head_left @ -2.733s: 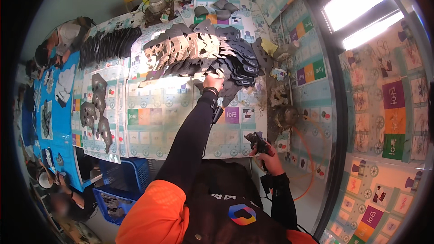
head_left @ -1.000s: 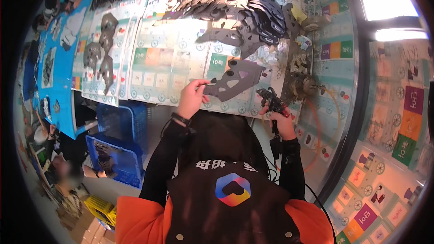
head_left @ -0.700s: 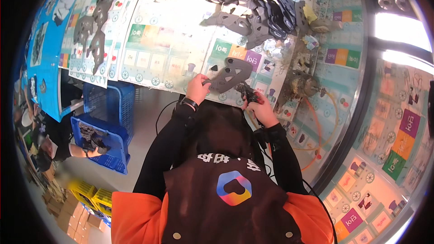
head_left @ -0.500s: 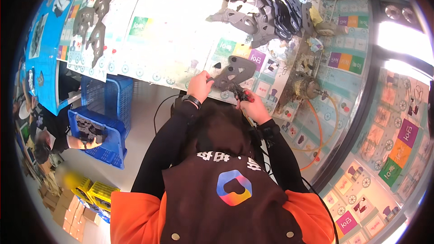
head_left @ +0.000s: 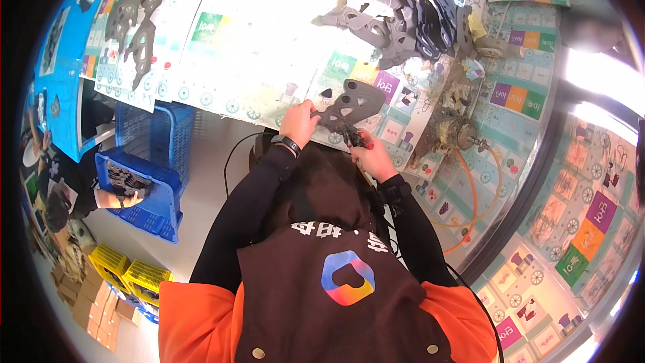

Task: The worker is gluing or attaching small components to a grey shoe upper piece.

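Note:
My left hand [head_left: 298, 125] pinches the near-left end of a flat dark grey moulded part [head_left: 363, 101] with cut-out holes, at the front edge of the table. In my right hand [head_left: 377, 159] is a small red-handled tool [head_left: 367, 139] with a dark head, its exact kind unclear. That head meets the near edge of the grey part, just right of my left fingers. A small dark scrap [head_left: 327, 93] lies beside the part on the table sheet.
A heap of similar grey parts [head_left: 403, 23] fills the table's far right. Several more [head_left: 140, 44] lie far left. A metal fitting [head_left: 457, 133] with an orange hose [head_left: 476, 195] stands at right. Left, another person's hand [head_left: 132, 199] reaches into a blue crate [head_left: 171, 218].
The whole view has shifted slightly. Both of my hands keep their grip on the grey part and the tool, with little movement.

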Available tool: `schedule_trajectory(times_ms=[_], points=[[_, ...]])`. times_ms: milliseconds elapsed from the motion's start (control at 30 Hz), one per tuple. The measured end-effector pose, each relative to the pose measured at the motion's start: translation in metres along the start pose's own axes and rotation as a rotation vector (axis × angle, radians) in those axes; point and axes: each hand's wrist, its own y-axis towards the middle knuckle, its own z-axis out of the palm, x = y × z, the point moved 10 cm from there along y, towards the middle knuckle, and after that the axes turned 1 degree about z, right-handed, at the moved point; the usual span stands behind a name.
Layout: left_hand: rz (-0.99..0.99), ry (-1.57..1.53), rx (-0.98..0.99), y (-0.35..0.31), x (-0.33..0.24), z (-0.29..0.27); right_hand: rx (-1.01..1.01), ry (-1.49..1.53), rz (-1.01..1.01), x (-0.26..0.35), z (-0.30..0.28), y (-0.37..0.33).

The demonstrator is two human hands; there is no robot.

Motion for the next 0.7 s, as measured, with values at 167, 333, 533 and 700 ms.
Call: schedule_trajectory(times_ms=[167,333,533,700], points=[[0.004,-0.008,-0.001,0.000,-0.001,0.000,0.033,0.018,0.005,0.000,0.004,0.003],[-0.012,-0.023,-0.002,0.000,-0.001,-0.001,0.033,0.019,0.023,-0.001,0.002,0.003],[-0.013,-0.017,0.008,0.000,-0.001,0.001,-0.009,0.146,0.011,-0.004,-0.005,0.002],[-0.007,-0.019,0.012,0.001,-0.003,0.000,0.029,0.118,0.061,-0.007,-0.005,0.002]])
